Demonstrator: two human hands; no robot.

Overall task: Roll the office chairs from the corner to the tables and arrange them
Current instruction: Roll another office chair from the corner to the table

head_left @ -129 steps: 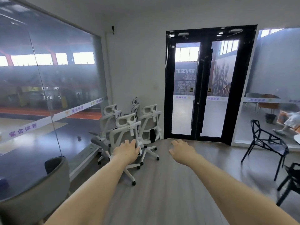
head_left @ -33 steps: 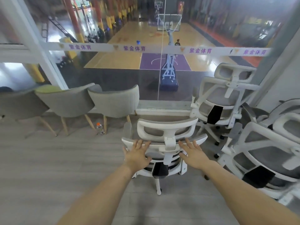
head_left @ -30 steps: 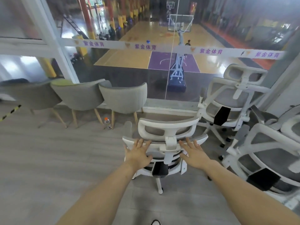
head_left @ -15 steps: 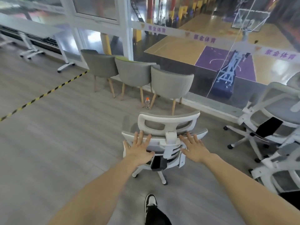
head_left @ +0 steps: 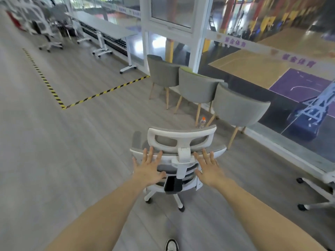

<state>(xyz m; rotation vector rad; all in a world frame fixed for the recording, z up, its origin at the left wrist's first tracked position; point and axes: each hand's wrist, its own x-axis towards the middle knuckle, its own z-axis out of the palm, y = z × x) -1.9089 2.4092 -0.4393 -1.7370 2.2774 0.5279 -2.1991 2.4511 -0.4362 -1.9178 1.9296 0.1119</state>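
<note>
Seen from the head camera, a person presses both palms against the back of a white office chair on a grey wood-look floor. The left hand lies flat on the upper backrest to the left of the central spine, fingers straight and spread, their tips reaching the top edge just below the headrest. The right hand mirrors it on the other side of the spine, fingers likewise extended and splayed; neither hand curls round any part of the frame. The chair stands on its castors directly ahead of the person, its back toward the camera. Just beyond it, three grey upholstered chairs on wooden legs line a glass wall, and a small bottle with an orange cap stands on the floor beside them. Yellow-and-black tape marks out a corner on the floor. Long grey tables on wheeled feet run along the window at upper left, well apart from the chair, with more white chairs blurred at their far end. Another white chair's base shows at right, and a shoe at bottom.
</note>
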